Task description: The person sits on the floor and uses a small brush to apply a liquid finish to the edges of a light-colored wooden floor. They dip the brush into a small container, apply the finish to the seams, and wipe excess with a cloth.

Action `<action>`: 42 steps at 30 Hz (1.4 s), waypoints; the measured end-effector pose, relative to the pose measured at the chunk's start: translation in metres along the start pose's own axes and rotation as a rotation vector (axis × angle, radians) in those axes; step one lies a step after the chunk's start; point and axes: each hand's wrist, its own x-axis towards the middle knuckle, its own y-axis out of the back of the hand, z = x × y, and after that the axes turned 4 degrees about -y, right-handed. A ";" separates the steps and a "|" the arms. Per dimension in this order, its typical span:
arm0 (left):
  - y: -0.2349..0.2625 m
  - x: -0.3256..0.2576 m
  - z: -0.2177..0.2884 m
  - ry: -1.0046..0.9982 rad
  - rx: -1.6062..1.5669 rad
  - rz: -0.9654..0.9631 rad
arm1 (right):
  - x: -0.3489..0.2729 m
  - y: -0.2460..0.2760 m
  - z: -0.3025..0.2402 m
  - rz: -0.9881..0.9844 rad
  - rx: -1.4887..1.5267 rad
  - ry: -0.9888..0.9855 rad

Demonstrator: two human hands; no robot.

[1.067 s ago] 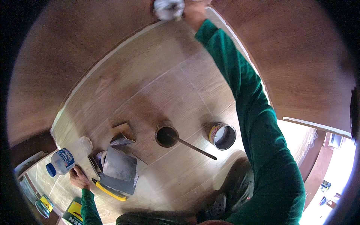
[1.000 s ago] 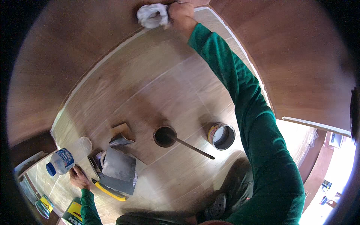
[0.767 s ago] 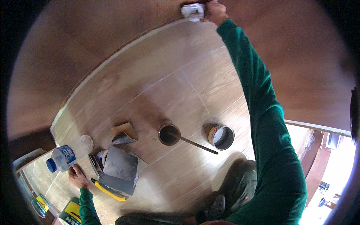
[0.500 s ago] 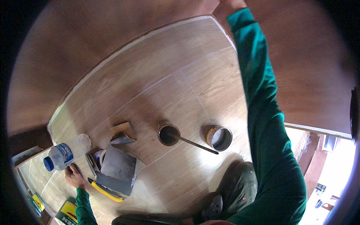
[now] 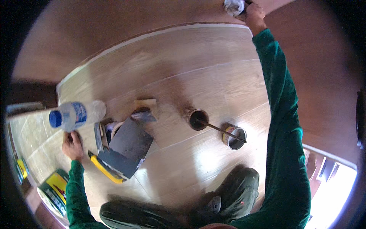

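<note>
1. Yellow-handled tool [image 5: 105, 168] lies just beside grey sheets [image 5: 131, 139], seemingly within the left hand's easy reach.
2. Left hand [image 5: 72, 146] sits low by the bottle [image 5: 80, 114], perhaps bracing the body; its fingers look loosely bent, but whether they grip anything I cannot tell.
3. Dark can [image 5: 206, 114] holds a slanting stick [image 5: 221, 131], its free end sticking out, presumably for grasping.
4. Right hand [image 5: 254, 16], arm outstretched, has its fingers closed on a white wad [image 5: 233, 7], apparently against the brown panel [image 5: 152, 15].

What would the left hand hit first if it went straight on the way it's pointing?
Likely the plastic bottle, first in line ahead of the left hand; depth is unclear, so the hand might pass beside it.
</note>
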 end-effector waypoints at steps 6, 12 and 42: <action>-0.005 0.017 0.041 -0.020 0.042 0.034 | -0.028 -0.046 0.121 -0.842 -0.313 0.297; 0.003 -0.001 0.035 0.041 0.013 0.043 | -0.158 -0.068 0.068 -0.543 -0.729 0.294; -0.001 0.008 0.042 -0.011 0.026 0.154 | -0.110 -0.126 0.083 -0.685 -2.195 1.905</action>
